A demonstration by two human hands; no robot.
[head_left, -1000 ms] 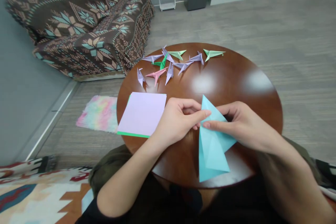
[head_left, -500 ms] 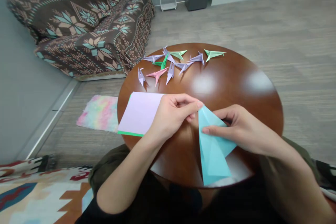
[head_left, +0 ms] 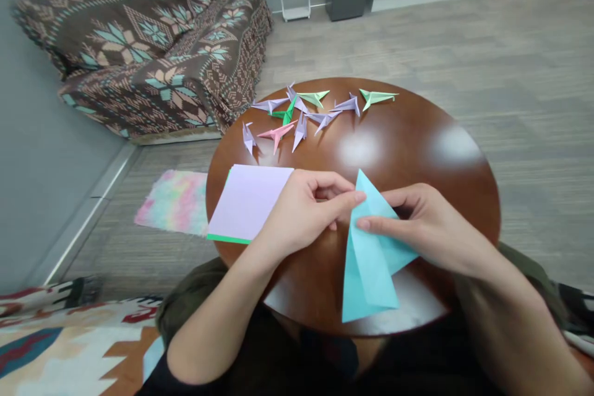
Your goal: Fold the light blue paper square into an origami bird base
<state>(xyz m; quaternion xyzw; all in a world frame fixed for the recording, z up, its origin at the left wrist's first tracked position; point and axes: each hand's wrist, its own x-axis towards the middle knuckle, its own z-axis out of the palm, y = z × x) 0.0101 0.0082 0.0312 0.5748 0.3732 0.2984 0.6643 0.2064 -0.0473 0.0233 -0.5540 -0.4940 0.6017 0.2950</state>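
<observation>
A light blue sheet of origami paper (head_left: 371,272), partly folded with a pointed top, is held up over the near part of the round table. My left hand (head_left: 320,204) pinches its left edge just under the tip between thumb and fingers. From the other side my right hand (head_left: 417,223) grips the paper, thumb flat on the front and fingers behind, mostly hidden. Beside my left forearm lies a stack of square paper (head_left: 253,198), lilac on top with a green edge showing beneath.
Several folded paper cranes stand at the table's far left, among them a pink crane (head_left: 277,134) and a pale green crane (head_left: 377,98). The brown round table (head_left: 417,154) reflects light. Beyond it are a patterned sofa (head_left: 153,68) and a fluffy pastel rug (head_left: 174,201).
My left hand has slid from the paper's tip slightly down its left edge. The paper's lower end has swung a little left, and the tip now shows.
</observation>
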